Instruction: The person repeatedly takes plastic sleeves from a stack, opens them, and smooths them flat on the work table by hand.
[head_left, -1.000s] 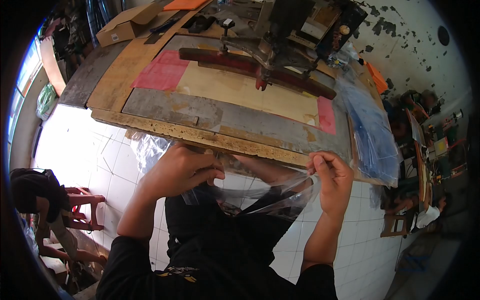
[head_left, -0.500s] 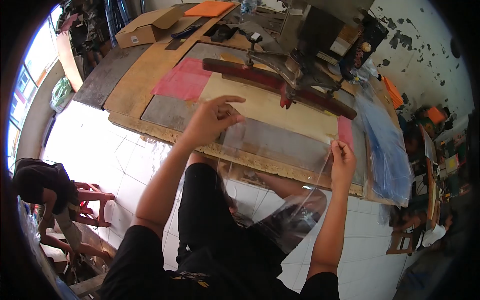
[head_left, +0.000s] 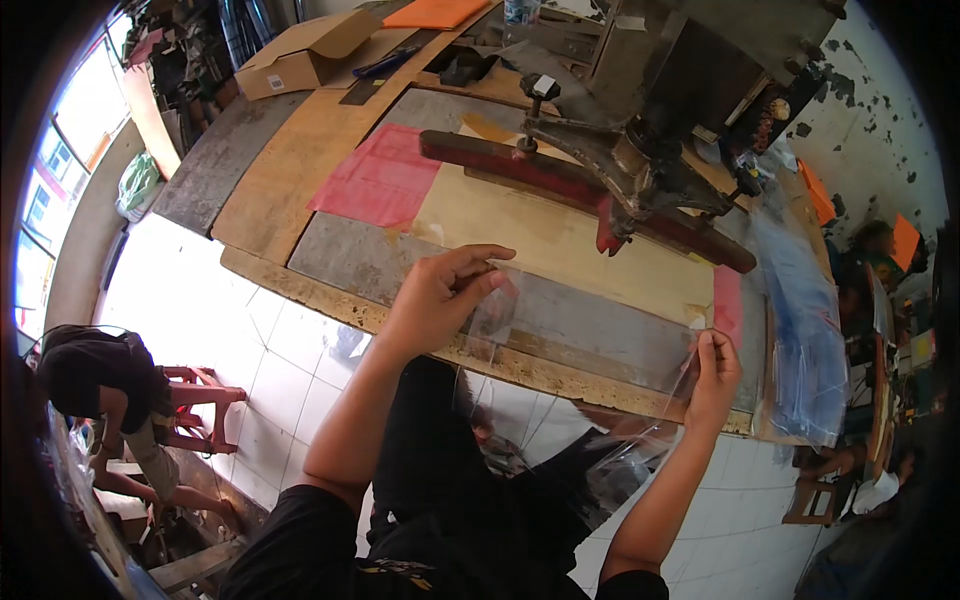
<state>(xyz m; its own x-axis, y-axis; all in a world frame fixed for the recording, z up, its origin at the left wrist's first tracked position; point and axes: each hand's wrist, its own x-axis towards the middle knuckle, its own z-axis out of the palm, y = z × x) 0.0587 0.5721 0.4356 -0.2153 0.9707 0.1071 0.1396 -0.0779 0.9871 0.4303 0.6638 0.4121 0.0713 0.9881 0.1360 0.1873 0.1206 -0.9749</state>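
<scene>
A clear plastic sheet [head_left: 625, 450] hangs between my two hands below the table's front edge, see-through enough that its outline is hard to follow. My left hand [head_left: 445, 300] holds its left side near thumb and bent fingers, above the front of the table. At the right, my right hand [head_left: 714, 375] pinches the other corner between thumb and fingertips. Just beyond both hands lies a cream-coloured sheet [head_left: 540, 235] on the grey metal plate [head_left: 340, 250], with a pink piece [head_left: 385, 180] at its left end. A dark red press bar [head_left: 500, 163] spans over the cream sheet.
The press body [head_left: 690, 70] rises at the back right. A stack of clear plastic sheets [head_left: 805, 350] overhangs the table's right side. A cardboard box [head_left: 300, 60] and an orange stack [head_left: 435, 12] sit at the back left. Another person [head_left: 95, 380] bends near a red stool [head_left: 205, 405].
The camera view has shifted, so the table and press appear lower and further right. My left hand sits somewhat closer to the table's front edge. Both hands keep the plastic sheet.
</scene>
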